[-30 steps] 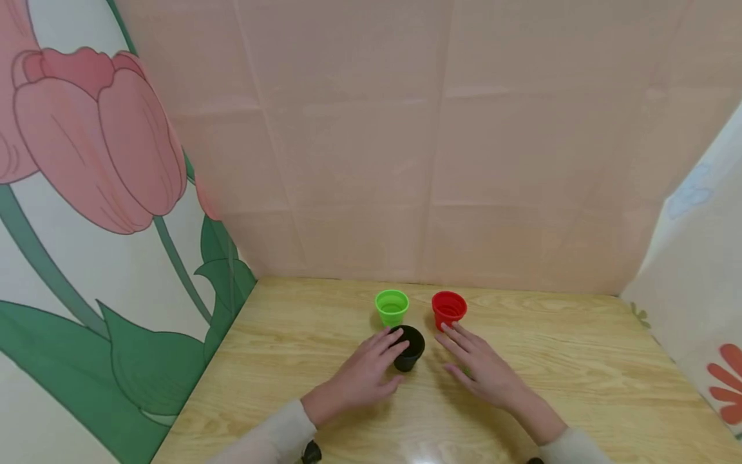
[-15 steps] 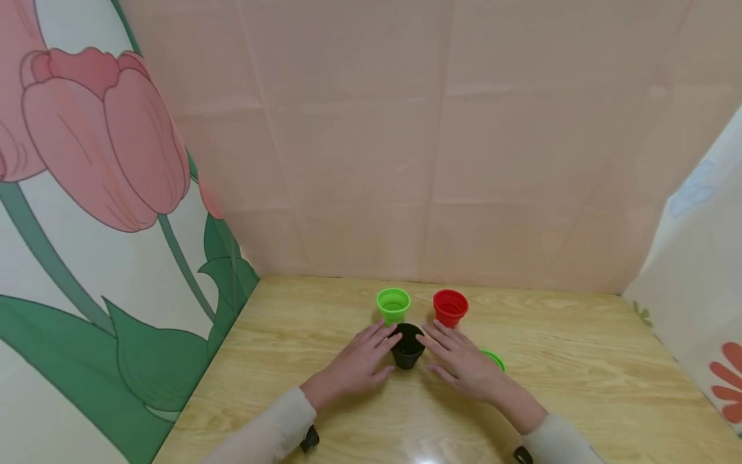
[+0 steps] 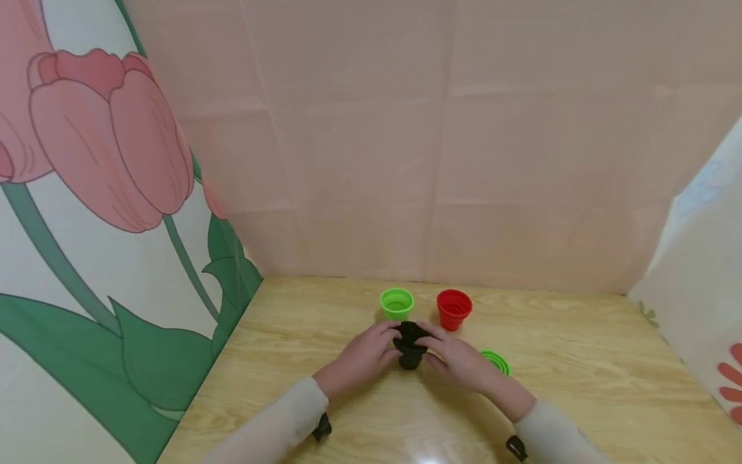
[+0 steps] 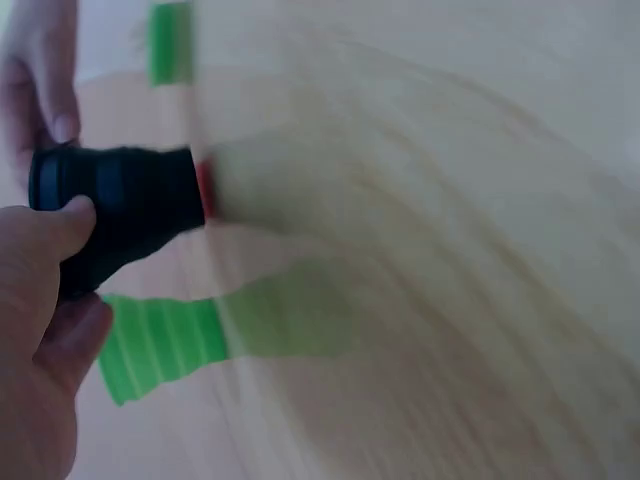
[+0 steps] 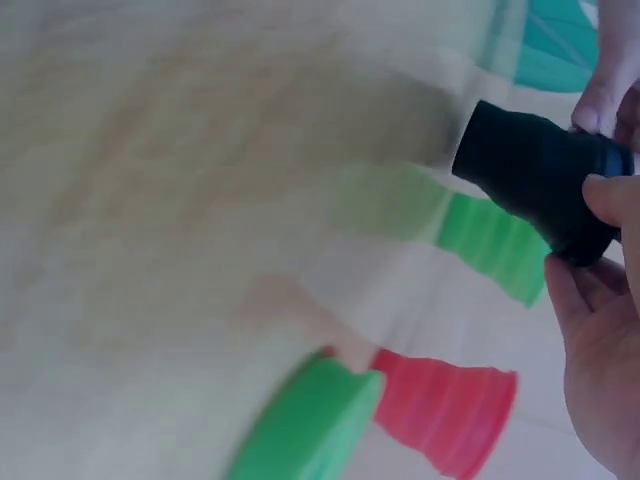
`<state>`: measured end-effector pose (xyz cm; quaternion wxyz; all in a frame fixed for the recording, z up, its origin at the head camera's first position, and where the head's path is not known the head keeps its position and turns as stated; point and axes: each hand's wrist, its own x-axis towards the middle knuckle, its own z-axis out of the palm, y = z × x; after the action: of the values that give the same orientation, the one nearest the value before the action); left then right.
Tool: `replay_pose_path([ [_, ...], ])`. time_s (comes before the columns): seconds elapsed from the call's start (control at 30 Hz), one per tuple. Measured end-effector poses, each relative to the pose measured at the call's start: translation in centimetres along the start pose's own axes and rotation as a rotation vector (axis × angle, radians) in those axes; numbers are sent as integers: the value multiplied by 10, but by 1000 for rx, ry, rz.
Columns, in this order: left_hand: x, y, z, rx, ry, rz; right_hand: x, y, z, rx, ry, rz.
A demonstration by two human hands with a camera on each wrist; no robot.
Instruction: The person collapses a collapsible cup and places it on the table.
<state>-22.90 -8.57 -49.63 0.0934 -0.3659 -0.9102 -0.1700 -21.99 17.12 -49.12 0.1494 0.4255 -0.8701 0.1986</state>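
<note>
Both hands now grip the black cup. The left hand has its fingers curled against one side of it, and the right hand pinches the other. A second ago the right hand was apart from the cup, over toward the red cup; half a second ago the fingers of both hands were straighter around the black cup's rim. The wrist views show each thumb pressed on the cup's side; I cannot tell whether its base touches the surface.

The green cup stands just behind the black cup, slightly left, and the red cup behind it to the right, both upright. Right of the black cup lies a flat green disc with ridged rings, which the right hand mostly hid a second ago.

The surface is pale wood grain, with a bright glare in front of the black cup. Beyond the cup hangs a creased pinkish cloth. Far left of it, a white wall carries a large pink tulip; far right, a pale wall shows a red flower.
</note>
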Motion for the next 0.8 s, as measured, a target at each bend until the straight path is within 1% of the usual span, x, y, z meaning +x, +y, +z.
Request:
replay_pose_path([
  [0.1,4,0,-6,-199,-2,-98,7,-3,-8,128,28,49],
  [0.17,4,1,-10,-342,-9,-139,9,-6,-14,243,34,87],
  [0.2,3,3,-13,-412,-10,-150,10,-8,-17,300,37,107],
  [0.27,0,6,-17,-524,-10,-144,8,-11,-22,406,35,166],
  [0.37,-2,10,-22,-631,1,-129,3,-14,-25,502,33,259],
  [0.43,-3,13,-23,-678,10,-133,-1,-16,-26,543,29,306],
  [0.53,-3,17,-22,-710,34,-154,-6,-21,-24,575,39,329],
  [0.57,-3,18,-21,-709,48,-152,-7,-23,-23,581,51,320],
  [0.7,-4,22,-17,-667,102,-116,-8,-30,-15,550,150,225],
  [0.73,-4,22,-15,-669,116,-115,-8,-32,-13,547,172,204],
  [0.8,-3,24,-14,-701,127,-132,-9,-32,-11,541,198,180],
])
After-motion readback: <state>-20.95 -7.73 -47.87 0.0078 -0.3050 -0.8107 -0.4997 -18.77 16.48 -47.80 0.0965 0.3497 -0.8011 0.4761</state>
